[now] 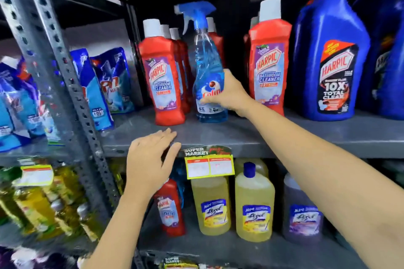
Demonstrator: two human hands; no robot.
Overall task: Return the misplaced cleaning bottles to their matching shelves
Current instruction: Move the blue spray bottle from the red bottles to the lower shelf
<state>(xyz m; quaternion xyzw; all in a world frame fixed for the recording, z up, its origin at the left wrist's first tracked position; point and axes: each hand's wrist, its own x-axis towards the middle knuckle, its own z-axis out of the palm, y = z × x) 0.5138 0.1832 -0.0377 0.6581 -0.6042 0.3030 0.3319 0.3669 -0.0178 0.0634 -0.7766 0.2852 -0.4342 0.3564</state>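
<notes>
1. Right hand point(231, 94) grips a blue spray bottle point(208, 67) low on its body, fingers wrapped over the label. The bottle stands upright on the upper shelf point(218, 135), near its front edge.
2. The spray bottle sits between two groups of red bathroom-cleaner bottles: one row point(165, 76) just to its left, another red bottle point(270, 59) to its right, partly behind the right wrist.
3. Left hand point(150, 159) is open, fingers extended and loosely together, fingertips resting at the front edge of the upper shelf. It holds nothing.
4. Large blue toilet-cleaner bottles point(330, 54) stand toward the right end of the upper shelf.
5. A yellow price tag point(209, 167) hangs from the upper shelf's front edge, just right of the left hand.
6. Lower shelf point(218, 247): a single red bathroom-cleaner bottle point(170, 209) stands behind the left wrist, beside yellow floor-cleaner bottles point(254, 205) and a purple one point(302, 214).
7. Left of the grey upright post point(56, 61), blue refill pouches point(105, 85) lean on the neighbouring shelf.
</notes>
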